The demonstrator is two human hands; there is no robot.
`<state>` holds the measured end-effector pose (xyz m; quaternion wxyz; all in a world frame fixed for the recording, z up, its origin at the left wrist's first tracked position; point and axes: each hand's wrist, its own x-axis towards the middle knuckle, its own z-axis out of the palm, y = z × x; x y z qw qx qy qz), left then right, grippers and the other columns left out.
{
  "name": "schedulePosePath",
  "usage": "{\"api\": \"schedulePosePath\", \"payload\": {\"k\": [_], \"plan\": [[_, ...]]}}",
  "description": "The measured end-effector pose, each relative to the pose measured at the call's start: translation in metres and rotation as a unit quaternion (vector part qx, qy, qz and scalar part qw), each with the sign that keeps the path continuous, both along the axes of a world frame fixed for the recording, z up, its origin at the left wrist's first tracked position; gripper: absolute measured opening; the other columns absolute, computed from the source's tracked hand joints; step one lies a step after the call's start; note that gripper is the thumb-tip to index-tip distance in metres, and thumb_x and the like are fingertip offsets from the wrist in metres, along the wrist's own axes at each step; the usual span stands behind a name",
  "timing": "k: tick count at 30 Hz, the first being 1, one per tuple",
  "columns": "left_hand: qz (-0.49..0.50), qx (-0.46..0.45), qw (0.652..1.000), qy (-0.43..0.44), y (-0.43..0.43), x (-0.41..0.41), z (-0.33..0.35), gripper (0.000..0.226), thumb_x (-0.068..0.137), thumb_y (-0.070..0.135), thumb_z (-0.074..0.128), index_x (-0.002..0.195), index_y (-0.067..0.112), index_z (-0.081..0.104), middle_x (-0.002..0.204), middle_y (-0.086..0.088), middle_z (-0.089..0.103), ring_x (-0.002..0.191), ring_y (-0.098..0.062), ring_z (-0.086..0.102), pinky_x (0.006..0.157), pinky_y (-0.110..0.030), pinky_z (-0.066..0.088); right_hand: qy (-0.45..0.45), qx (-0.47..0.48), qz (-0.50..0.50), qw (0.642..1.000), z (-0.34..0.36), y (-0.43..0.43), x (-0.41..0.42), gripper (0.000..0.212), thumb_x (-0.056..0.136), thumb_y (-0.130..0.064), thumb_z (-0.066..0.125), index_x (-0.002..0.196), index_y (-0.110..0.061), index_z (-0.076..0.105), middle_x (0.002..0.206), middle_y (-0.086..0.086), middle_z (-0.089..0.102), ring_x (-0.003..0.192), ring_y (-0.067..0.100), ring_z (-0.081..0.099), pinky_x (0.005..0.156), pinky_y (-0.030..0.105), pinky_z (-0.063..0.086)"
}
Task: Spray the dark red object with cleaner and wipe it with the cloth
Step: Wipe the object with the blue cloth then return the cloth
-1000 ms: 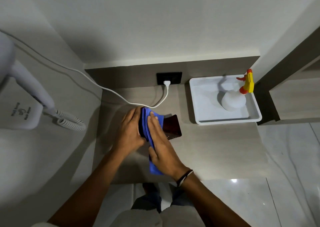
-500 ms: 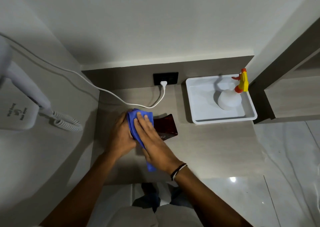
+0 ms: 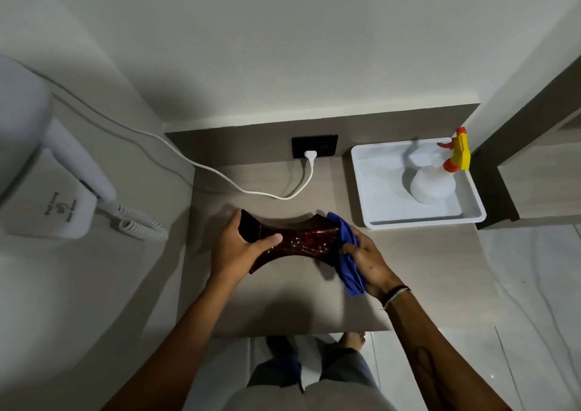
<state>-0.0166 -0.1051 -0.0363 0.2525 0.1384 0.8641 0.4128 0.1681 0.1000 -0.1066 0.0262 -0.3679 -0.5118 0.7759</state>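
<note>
A dark red glossy dish (image 3: 301, 239) with curved sides lies on the grey counter (image 3: 283, 297). My left hand (image 3: 239, 247) grips its left end, thumb across the top. My right hand (image 3: 366, 258) holds a bunched blue cloth (image 3: 347, 253) pressed against the dish's right end. The white spray bottle (image 3: 435, 184) with a yellow and orange trigger head stands in a white tray (image 3: 374, 203) at the back right, away from both hands.
A white cord (image 3: 226, 178) runs across the back of the counter to a plug in a black wall socket (image 3: 314, 146). A wall-mounted white hair dryer (image 3: 53, 184) with a coiled cord hangs on the left. Wood shelving stands at the right.
My right hand has swept the blue cloth from the dish's left part to its right end, uncovering the dish's top. My left hand now grips the dish's left end.
</note>
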Motion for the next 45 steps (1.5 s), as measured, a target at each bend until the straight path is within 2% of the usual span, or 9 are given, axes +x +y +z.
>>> {"api": "schedulePosePath", "payload": {"k": [4,8,14,20,27,31,36,41,45], "plan": [[-0.064,-0.037,0.997,-0.012,0.003,-0.001,0.009,0.130,0.059,0.092,0.076,0.164,0.057,0.008,0.177,0.003,0.025,0.160,-0.025,0.030,0.124,-0.056,0.035,0.003,-0.086,-0.083,0.993,0.013,-0.004,-0.014,0.067,0.098,0.017,0.032,0.146,-0.014,0.065,0.109,0.012,0.074,0.082,0.019,0.074,0.070,0.031,0.066],[-0.196,-0.116,0.972,0.056,0.001,0.004,0.015,0.156,0.042,0.084,0.091,0.155,0.069,-0.017,0.179,0.007,-0.019,0.165,-0.033,0.003,0.121,-0.073,0.030,-0.030,-0.083,-0.098,0.991,0.012,0.001,-0.028,0.064,0.097,0.016,0.031,0.142,-0.011,0.068,0.112,0.023,0.065,0.093,0.037,0.062,0.099,0.061,0.061],[-0.245,-0.168,0.932,0.209,0.000,0.008,0.004,0.161,0.053,0.061,0.098,0.168,0.028,-0.010,0.178,0.004,-0.022,0.166,-0.023,-0.007,0.133,-0.054,0.015,-0.077,-0.086,-0.139,0.984,0.012,0.002,-0.036,0.058,0.099,0.016,0.034,0.143,-0.007,0.065,0.111,0.025,0.064,0.100,0.040,0.058,0.109,0.069,0.051],[-0.302,-0.156,0.922,0.188,0.000,-0.001,0.006,0.186,0.041,0.059,0.103,0.157,0.035,-0.040,0.167,0.020,-0.042,0.157,-0.010,-0.032,0.126,-0.044,0.001,-0.073,-0.113,-0.152,0.979,0.019,0.002,-0.039,0.062,0.096,0.019,0.030,0.137,-0.004,0.070,0.108,0.027,0.069,0.090,0.040,0.064,0.093,0.058,0.060],[-0.295,-0.162,0.897,0.287,-0.006,0.002,0.005,0.156,0.059,0.036,0.098,0.170,0.023,-0.011,0.178,-0.007,0.016,0.162,-0.032,0.023,0.129,-0.054,0.028,-0.112,-0.092,-0.122,0.982,0.021,0.005,-0.044,0.059,0.093,0.019,0.029,0.133,0.003,0.071,0.105,0.028,0.061,0.087,0.041,0.057,0.075,0.043,0.056],[-0.295,-0.127,0.897,0.305,-0.008,0.006,0.000,0.131,0.064,0.031,0.092,0.167,0.009,0.014,0.180,-0.008,0.010,0.166,-0.021,0.007,0.132,-0.032,0.009,-0.100,-0.026,-0.142,0.984,0.022,-0.002,-0.042,0.051,0.095,0.018,0.035,0.114,-0.007,0.077,0.092,0.018,0.069,0.059,0.022,0.068,0.055,0.030,0.059],[-0.295,-0.103,0.901,0.301,-0.005,0.011,0.001,0.125,0.070,0.025,0.089,0.167,0.002,0.013,0.180,-0.011,0.005,0.167,-0.024,0.004,0.133,-0.044,0.020,-0.056,0.240,-0.149,0.958,0.026,-0.018,-0.022,0.065,0.097,0.020,0.043,0.155,-0.008,0.053,0.150,0.008,0.063,0.137,0.024,0.062,0.121,0.039,0.049],[-0.266,-0.093,0.921,0.270,0.000,0.013,0.003,0.127,0.068,0.025,0.094,0.167,0.002,0.017,0.176,-0.018,0.022,0.163,-0.032,0.021,0.130,-0.044,0.025,0.044,0.349,0.031,0.936,0.038,-0.057,-0.010,0.077,0.095,0.021,0.047,0.165,-0.009,0.036,0.170,0.008,0.041,0.160,0.024,0.039,0.133,0.049,0.032],[-0.262,-0.084,0.922,0.271,0.003,0.007,-0.002,0.103,0.065,0.017,0.096,0.151,-0.005,0.045,0.147,-0.025,0.058,0.137,-0.041,0.057,0.119,-0.044,0.042,0.125,0.430,0.171,0.878,0.034,-0.110,-0.022,0.094,0.089,0.013,0.045,0.172,-0.016,0.011,0.182,0.004,0.010,0.170,0.020,0.009,0.138,0.033,0.009]]}}
